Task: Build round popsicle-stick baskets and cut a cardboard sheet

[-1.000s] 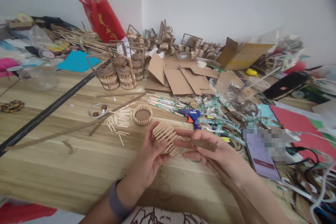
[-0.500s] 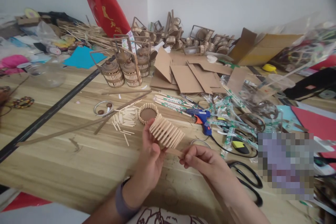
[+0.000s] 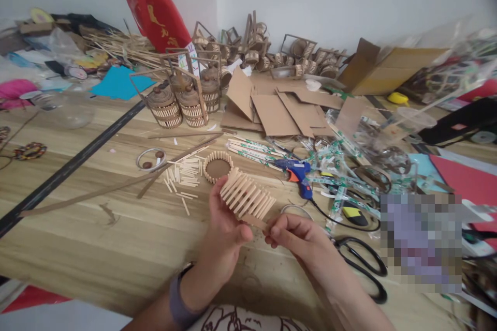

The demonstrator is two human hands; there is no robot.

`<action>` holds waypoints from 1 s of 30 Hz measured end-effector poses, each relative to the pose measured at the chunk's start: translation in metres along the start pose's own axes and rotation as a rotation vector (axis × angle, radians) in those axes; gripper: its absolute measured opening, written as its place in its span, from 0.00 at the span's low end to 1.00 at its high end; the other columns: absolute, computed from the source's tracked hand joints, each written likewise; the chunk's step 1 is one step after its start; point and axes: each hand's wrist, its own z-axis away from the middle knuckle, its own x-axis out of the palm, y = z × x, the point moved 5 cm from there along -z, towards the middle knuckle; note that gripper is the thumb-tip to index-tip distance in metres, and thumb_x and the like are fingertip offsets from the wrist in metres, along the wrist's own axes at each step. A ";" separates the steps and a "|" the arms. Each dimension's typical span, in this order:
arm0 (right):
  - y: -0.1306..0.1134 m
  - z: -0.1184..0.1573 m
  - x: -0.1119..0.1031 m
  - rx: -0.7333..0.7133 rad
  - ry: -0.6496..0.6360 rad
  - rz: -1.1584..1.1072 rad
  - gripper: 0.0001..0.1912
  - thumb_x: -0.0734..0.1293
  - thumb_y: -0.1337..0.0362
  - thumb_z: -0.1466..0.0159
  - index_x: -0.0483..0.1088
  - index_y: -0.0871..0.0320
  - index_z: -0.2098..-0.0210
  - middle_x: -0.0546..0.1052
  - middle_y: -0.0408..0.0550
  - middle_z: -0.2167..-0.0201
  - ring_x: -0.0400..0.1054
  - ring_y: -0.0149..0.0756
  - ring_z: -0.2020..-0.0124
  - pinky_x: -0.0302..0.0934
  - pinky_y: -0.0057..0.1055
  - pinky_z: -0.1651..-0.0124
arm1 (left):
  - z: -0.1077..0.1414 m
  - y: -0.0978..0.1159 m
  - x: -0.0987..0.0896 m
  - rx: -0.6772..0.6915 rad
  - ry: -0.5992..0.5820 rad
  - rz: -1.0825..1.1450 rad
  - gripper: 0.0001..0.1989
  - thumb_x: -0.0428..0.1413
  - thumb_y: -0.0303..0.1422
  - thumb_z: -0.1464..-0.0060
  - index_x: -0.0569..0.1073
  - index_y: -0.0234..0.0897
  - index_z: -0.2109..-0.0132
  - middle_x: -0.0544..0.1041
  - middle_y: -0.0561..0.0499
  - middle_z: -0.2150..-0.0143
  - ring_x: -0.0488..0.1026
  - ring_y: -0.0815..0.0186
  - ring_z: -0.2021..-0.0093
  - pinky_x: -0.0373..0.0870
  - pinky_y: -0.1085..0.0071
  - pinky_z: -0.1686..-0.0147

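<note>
My left hand (image 3: 225, 232) supports a small round basket of upright wooden sticks (image 3: 246, 194), tilted on its side. Its fingers curl behind the sticks and the thumb lies along the near edge. A narrow brown cardboard strip (image 3: 255, 222) runs from the basket's lower edge to my right hand (image 3: 291, 232), which pinches the strip's free end. Just beyond the basket stands a second, shallower ring of sticks with a brown base (image 3: 218, 169). Short cut sticks (image 3: 188, 171) lie scattered left of it.
A blue glue gun (image 3: 297, 170) lies right of the basket, its cord trailing toward black-handled scissors (image 3: 361, 264). Finished lidded baskets with handles (image 3: 194, 108) stand behind, beside cardboard sheets (image 3: 272, 114). Wrapped sticks (image 3: 256, 150) and plastic wrappers (image 3: 339, 191) litter the right side.
The left thumb has shifted right and down along the basket's near edge. The basket has turned slightly, and more of the strip's joint with it shows. The right hand keeps its pinch.
</note>
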 end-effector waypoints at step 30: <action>-0.005 0.002 0.004 -0.018 0.038 0.070 0.23 0.77 0.45 0.51 0.72 0.58 0.79 0.73 0.43 0.78 0.61 0.31 0.73 0.54 0.29 0.67 | 0.006 0.005 0.005 -0.052 0.011 -0.046 0.39 0.71 0.42 0.57 0.63 0.47 0.41 0.74 0.51 0.54 0.72 0.64 0.57 0.69 0.67 0.53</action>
